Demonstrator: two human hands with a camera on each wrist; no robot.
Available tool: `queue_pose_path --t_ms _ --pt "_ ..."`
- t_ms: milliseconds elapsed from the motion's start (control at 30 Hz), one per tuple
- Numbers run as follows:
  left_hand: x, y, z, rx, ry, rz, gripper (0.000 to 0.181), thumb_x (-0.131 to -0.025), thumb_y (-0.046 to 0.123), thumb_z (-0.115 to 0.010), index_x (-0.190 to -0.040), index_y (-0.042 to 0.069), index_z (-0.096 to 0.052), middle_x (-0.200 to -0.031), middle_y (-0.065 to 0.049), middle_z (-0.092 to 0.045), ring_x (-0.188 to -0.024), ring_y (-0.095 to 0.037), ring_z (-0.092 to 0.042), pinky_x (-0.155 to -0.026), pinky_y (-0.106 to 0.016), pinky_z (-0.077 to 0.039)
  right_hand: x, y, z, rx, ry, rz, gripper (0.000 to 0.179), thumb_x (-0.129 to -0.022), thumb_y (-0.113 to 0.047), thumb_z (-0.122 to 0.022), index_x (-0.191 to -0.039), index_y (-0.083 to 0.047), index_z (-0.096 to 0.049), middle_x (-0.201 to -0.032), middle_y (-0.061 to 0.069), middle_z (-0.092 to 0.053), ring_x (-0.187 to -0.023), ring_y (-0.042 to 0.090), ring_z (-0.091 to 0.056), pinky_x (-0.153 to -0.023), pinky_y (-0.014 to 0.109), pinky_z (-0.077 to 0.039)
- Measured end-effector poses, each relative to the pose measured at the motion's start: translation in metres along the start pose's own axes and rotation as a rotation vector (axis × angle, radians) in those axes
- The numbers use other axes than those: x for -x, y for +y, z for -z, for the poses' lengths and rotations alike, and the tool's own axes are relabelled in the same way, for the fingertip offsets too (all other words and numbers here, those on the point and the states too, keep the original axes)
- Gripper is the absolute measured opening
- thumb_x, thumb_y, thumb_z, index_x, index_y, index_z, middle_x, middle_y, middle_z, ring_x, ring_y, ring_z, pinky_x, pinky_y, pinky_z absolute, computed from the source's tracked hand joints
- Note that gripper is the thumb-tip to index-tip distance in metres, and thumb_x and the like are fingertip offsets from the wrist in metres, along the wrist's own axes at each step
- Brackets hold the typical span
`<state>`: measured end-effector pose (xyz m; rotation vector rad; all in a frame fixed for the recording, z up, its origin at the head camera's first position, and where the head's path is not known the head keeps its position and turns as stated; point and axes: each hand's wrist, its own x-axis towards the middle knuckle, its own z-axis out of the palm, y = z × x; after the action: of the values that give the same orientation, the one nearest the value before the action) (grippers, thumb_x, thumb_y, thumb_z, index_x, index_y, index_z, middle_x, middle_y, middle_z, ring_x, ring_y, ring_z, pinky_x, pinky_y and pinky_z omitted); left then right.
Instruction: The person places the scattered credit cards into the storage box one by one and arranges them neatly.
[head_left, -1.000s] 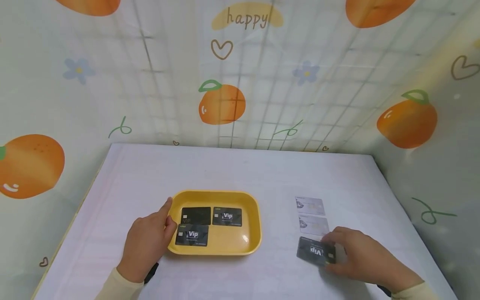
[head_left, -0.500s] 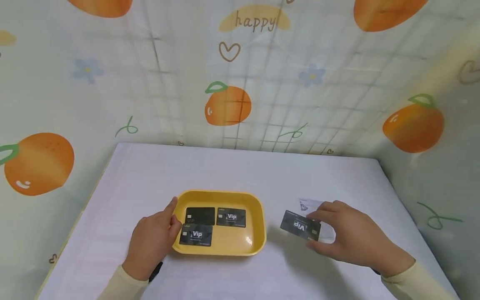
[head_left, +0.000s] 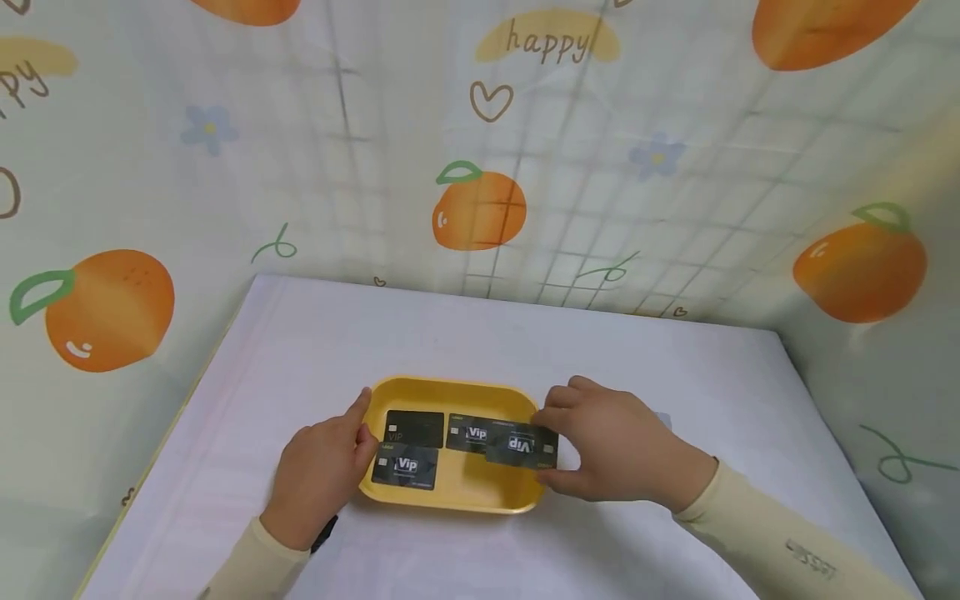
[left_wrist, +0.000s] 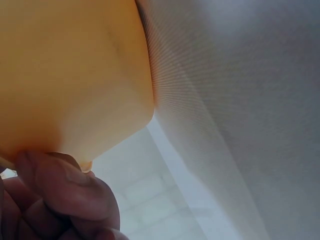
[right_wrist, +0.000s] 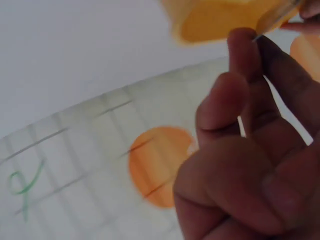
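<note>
My right hand (head_left: 622,442) pinches a black VIP card (head_left: 521,446) by its right end, over the right part of the yellow tray (head_left: 480,506). The card's lettering is upside down, and it overlaps another black VIP card (head_left: 467,433) from this view. Two more black cards, one upper (head_left: 414,429) and one lower (head_left: 405,467), lie in the tray's left half. At the tray's left rim, my left hand (head_left: 318,462) holds the edge, with the index finger stretched along it. Its fingers meet the tray wall (left_wrist: 75,75) in the left wrist view.
The tray stands on a white-covered table (head_left: 225,467). A pale card (head_left: 663,419) shows only slightly behind my right hand. A patterned curtain (head_left: 390,167) hangs behind the table.
My right hand has lifted the black card off the table at the right and carried it left, over the tray. My left hand has stayed at the tray's rim.
</note>
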<state>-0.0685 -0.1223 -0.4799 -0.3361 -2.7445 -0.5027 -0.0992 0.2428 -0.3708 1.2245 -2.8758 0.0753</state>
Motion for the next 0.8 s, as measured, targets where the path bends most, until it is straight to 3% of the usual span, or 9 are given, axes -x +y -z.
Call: queue_pose_path --t_ms 167,367,800 --pt "0.000 -0.002 -0.001 -0.005 0.006 0.003 0.054 -0.095 0.017 -0.062 -0.147 0.006 -0.063 -0.055 0.010 -0.035 -0.046 -0.009 -0.028 -0.044 -0.027 -0.028 -0.028 -0.016 -0.014 0.060 -0.067 0.076 0.050 -0.074 -0.060 -0.085 -0.104 -0.021 -0.077 -0.086 -0.014 -0.050 -0.077 0.010 -0.042 -0.056 0.025 -0.042" --pt "-0.001 -0.001 0.000 0.001 -0.006 0.013 0.055 -0.094 0.017 -0.063 -0.148 0.006 -0.062 -0.056 0.011 -0.036 -0.047 -0.009 -0.030 -0.045 -0.026 -0.028 -0.051 -0.030 -0.031 0.079 -0.159 0.102 0.048 -0.075 -0.062 -0.083 -0.100 -0.021 -0.078 -0.080 -0.012 -0.049 -0.075 0.012 -0.045 -0.055 0.028 -0.042" --pt "-0.002 -0.001 0.002 -0.010 -0.025 0.025 0.055 -0.094 0.017 -0.063 -0.148 0.007 -0.063 -0.054 0.012 -0.035 -0.046 -0.008 -0.030 -0.046 -0.026 -0.028 -0.068 -0.038 -0.044 0.102 -0.231 0.087 0.044 -0.074 -0.057 -0.084 -0.099 -0.021 -0.076 -0.075 -0.014 -0.057 -0.071 0.013 -0.044 -0.051 0.032 -0.038"
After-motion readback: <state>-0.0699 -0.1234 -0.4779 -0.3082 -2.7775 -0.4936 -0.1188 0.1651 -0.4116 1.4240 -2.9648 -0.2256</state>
